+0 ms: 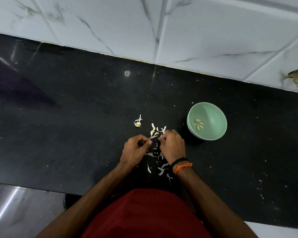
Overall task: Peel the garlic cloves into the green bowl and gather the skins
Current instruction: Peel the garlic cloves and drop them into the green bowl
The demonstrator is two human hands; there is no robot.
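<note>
A: What can't you make out?
B: Whatever the left hand [136, 149] pinches; its curled fingers hide it. The right hand [172, 145] is curled too, its hold unclear.
A: And the rest?
B: Papery skins [159, 162] lie scattered on the speckled black worktop [76, 109] between the hands; peeled cloves [198, 124] sit in the smooth round green bowl [213, 117] to the right.

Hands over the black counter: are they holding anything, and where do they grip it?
Both the left hand and right hand pinch something small at the fingertips, likely a garlic clove; the grip point is hidden.
</note>
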